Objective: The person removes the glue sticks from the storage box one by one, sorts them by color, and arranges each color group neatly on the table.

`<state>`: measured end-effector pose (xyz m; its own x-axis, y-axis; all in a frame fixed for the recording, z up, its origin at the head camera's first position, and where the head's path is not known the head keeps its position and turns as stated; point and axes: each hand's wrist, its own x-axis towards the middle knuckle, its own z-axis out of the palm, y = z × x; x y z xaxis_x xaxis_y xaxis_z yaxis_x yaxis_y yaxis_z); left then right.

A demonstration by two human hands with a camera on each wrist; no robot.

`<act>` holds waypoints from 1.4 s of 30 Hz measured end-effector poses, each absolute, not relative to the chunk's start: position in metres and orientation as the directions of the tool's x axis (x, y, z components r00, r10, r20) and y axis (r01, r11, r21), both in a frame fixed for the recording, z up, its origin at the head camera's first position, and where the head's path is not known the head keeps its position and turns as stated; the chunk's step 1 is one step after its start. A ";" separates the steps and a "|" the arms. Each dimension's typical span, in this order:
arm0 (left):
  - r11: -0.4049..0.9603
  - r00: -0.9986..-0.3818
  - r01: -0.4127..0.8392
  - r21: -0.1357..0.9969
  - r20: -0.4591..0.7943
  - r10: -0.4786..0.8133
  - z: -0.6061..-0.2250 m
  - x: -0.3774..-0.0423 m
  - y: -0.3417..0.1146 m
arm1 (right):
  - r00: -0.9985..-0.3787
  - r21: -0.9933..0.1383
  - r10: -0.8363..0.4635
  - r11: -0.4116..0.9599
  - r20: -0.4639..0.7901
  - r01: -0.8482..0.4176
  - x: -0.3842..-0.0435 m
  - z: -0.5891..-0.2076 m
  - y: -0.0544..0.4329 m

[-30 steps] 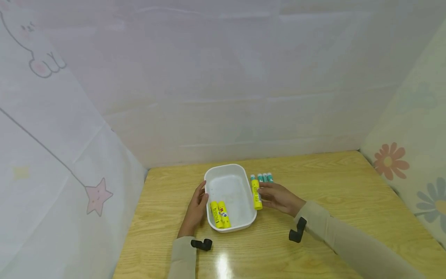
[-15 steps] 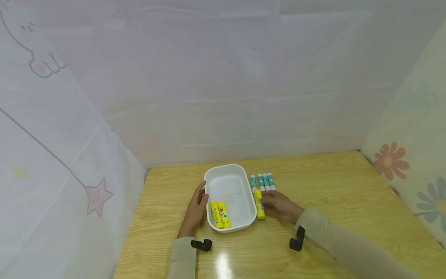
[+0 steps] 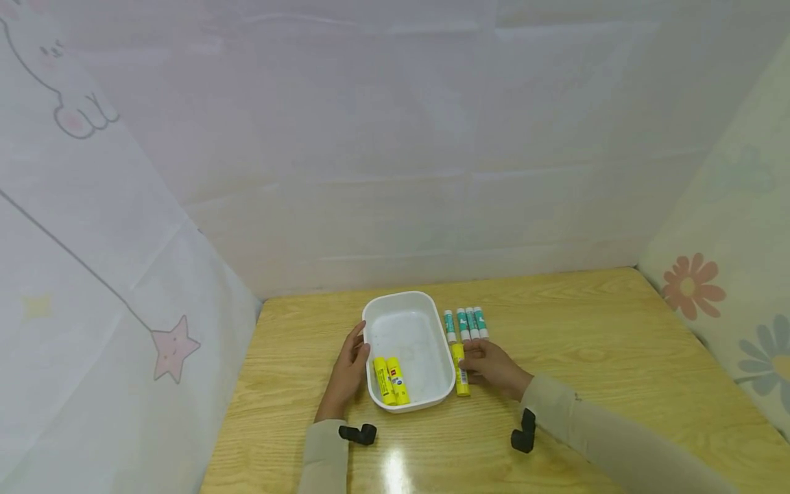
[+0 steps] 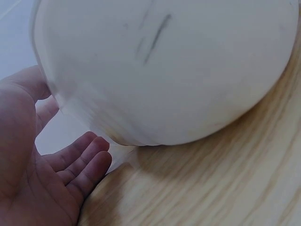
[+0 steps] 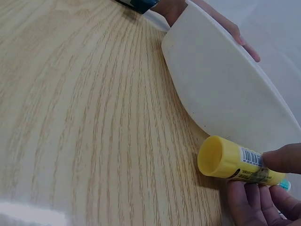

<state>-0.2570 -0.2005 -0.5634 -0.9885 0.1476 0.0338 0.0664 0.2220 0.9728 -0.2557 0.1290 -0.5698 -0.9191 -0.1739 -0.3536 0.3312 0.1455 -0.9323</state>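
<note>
The right hand (image 3: 490, 367) clamps its fingers on a yellow stick (image 3: 461, 386), thumb above, the others below. That stick lies at the tray's (image 3: 404, 329) 4 o'clock, just outside it; whether its whole length touches the counter (image 3: 574, 322) is unclear. Best let it settle flat before easing the pinch, lest it roll, and clear of the green sticks (image 3: 472, 322) at 2 o'clock. The left hand (image 3: 350, 363), at 9 o'clock, touches the tray, fingers apart; light steadiness should suffice, sparing the yellow pair (image 3: 385, 385) inside at 7 o'clock.
</note>
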 end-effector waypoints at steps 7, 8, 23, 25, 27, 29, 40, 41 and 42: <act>0.217 -0.989 0.066 0.974 0.034 0.147 -0.563 -0.257 -0.200 | -0.919 -0.925 -0.166 0.202 -0.357 0.322 -0.257 -0.569 0.125; 0.215 -0.988 0.066 0.974 0.034 0.148 -0.563 -0.257 -0.200 | -0.919 -0.924 -0.166 0.211 -0.357 0.320 -0.257 -0.569 0.125; 0.211 -0.989 0.060 0.976 0.029 0.147 -0.558 -0.256 -0.199 | -0.918 -0.919 -0.178 0.250 -0.354 0.305 -0.254 -0.563 0.125; 0.215 -0.990 0.048 0.975 0.018 0.139 -0.558 -0.256 -0.199 | -0.919 -0.917 -0.176 0.258 -0.354 0.304 -0.254 -0.562 0.125; 0.216 -0.991 0.041 0.976 0.011 0.135 -0.559 -0.256 -0.199 | -0.918 -0.915 -0.174 0.264 -0.357 0.306 -0.254 -0.562 0.125; 0.215 -0.991 0.041 0.976 0.012 0.134 -0.559 -0.256 -0.199 | -0.917 -0.913 -0.175 0.269 -0.359 0.306 -0.254 -0.561 0.125; 0.215 -0.991 0.038 0.976 0.010 0.130 -0.558 -0.255 -0.199 | -0.923 -0.917 -0.162 0.260 -0.350 0.302 -0.255 -0.565 0.126; 0.217 -0.991 0.038 0.976 0.010 0.131 -0.558 -0.255 -0.199 | -0.924 -0.917 -0.159 0.261 -0.348 0.301 -0.255 -0.565 0.126; 0.219 -0.991 0.039 0.975 0.010 0.132 -0.558 -0.255 -0.198 | -0.923 -0.917 -0.155 0.257 -0.351 0.305 -0.255 -0.566 0.126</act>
<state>-0.2551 -0.1984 -0.5582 -0.9913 0.1316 0.0097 0.0386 0.2187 0.9750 -0.2548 0.1263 -0.5658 -0.9234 -0.1553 -0.3510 0.3053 0.2573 -0.9168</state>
